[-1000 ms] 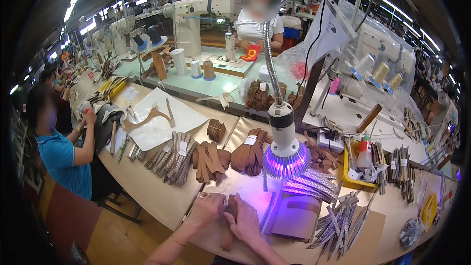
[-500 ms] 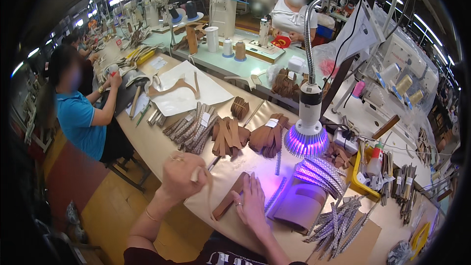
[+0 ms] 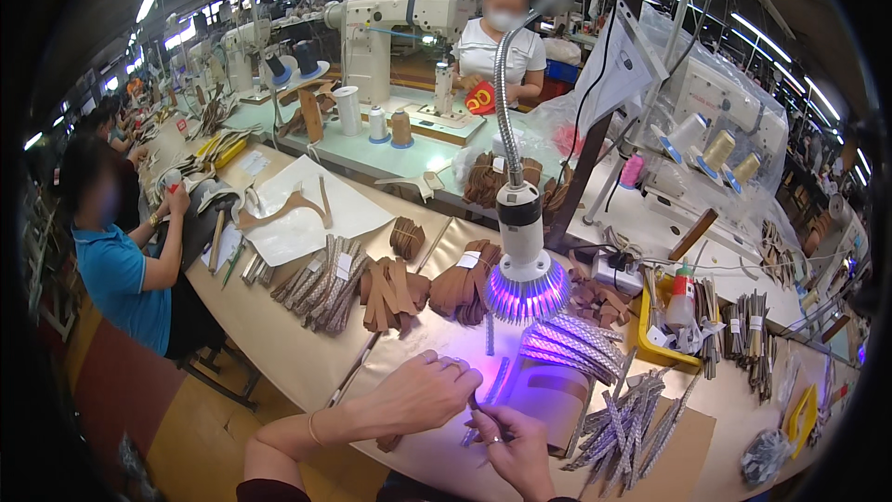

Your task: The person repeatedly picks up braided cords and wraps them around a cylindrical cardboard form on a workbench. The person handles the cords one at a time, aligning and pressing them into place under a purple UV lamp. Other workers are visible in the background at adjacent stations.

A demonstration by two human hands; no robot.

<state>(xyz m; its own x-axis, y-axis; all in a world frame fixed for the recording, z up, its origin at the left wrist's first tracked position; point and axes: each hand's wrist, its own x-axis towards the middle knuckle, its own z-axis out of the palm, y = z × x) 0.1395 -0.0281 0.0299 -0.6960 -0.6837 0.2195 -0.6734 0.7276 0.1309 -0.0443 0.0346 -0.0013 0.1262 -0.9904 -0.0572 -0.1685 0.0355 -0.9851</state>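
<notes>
My left hand [image 3: 429, 396] is closed, knuckles up, its fingertips pinching one end of a narrow dark strip [image 3: 478, 403]. Close beside it, my right hand [image 3: 518, 454] grips the same strip lower down between thumb and fingers. Most of the strip is hidden by the fingers. The end of a brown leather strip [image 3: 388, 443] shows on the table beneath my left wrist. Beyond my hands, a lamp [image 3: 528, 284] on a bendable neck throws violet light over silver woven straps [image 3: 574, 346] lying on a curved brown block [image 3: 548, 400].
Bundles of brown strips [image 3: 394, 296] and woven straps [image 3: 321, 286] lie along the table [image 3: 307, 353]. Loose silver straps [image 3: 618, 437] and a yellow tray [image 3: 662, 339] are at right. A co-worker in blue [image 3: 116, 265] sits left; another in white [image 3: 502, 56] is behind a sewing machine [image 3: 400, 33].
My left hand has come down and right from its raised position, and the pale strip in it is out of sight. My right hand, earlier flat on the brown strip, now pinches. The view has shifted.
</notes>
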